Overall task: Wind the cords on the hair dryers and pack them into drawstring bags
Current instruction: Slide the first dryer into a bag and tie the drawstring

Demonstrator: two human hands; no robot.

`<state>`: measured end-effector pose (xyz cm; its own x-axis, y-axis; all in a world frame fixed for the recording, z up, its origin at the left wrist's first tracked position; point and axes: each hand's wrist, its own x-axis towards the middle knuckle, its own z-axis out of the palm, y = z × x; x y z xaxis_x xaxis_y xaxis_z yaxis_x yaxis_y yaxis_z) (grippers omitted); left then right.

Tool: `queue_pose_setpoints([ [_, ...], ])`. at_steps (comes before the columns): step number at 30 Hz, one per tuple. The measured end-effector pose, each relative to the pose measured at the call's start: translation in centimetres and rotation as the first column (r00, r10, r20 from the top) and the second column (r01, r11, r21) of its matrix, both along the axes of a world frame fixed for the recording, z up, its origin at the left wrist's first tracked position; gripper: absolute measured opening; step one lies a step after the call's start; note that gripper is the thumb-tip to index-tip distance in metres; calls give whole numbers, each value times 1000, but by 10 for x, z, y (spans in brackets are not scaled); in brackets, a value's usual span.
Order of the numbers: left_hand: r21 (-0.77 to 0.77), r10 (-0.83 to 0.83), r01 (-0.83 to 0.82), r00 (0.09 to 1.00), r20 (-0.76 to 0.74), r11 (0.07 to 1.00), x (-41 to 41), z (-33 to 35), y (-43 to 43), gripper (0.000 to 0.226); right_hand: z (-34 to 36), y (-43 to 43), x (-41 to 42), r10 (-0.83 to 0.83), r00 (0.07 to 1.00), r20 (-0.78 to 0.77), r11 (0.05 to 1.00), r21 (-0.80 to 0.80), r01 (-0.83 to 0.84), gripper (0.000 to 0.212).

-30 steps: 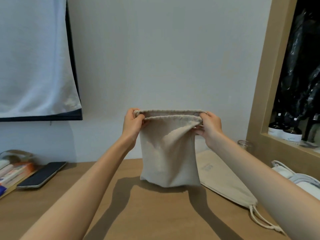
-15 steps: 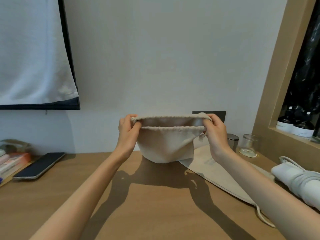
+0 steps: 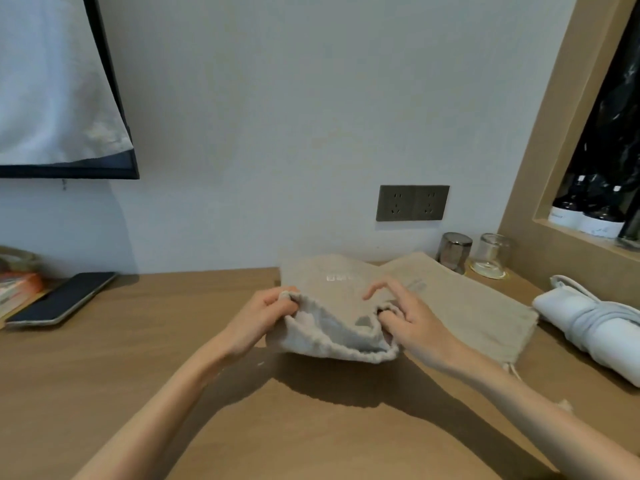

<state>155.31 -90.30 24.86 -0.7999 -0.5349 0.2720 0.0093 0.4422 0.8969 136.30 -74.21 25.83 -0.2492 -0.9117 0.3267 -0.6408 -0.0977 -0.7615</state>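
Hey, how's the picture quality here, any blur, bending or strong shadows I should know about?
Head view: wide-angle bending bows the wooden frame at right; the drawstring bag and both hands are slightly motion-soft; forearms cast dark, clear-edged shadows on the desk; no harsh glare.

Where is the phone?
The phone lies on the table at the far left, near the wall, beside some books.

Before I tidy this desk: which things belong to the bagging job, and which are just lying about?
Job: bag held open by left hand and right hand; second bag; white hair dryer.
Lying about: phone; two glasses; bottles.
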Motion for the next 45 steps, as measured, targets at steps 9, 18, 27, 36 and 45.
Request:
queue_pose_setpoints([
  [9, -531, 104, 69, 952, 288, 845, -3, -24, 5, 33, -30, -9, 0, 135, 921, -365, 957, 289, -25, 45],
  [18, -486, 189, -17, 933, 307, 874, -17, -46, -28, 44, -49, -48, -25, -56, 745, -664, 959, 170, 225, 52],
  [27, -342, 134, -27, 947, 293, 939, -34, -57, -22, 33, -65, -54, -32, -257, 630, -733, 903, 51, 428, 50],
  [36, -181, 76, -30, 966, 249, 983, 4, -42, -34, 43, -55, -21, -24, -459, 736, -498, 865, -62, 498, 29],
  [45, -227, 89, -24, 955, 282, 974, 13, -32, -40, 18, -55, -40, 53, -240, 742, -626, 970, -190, 154, 35],
])
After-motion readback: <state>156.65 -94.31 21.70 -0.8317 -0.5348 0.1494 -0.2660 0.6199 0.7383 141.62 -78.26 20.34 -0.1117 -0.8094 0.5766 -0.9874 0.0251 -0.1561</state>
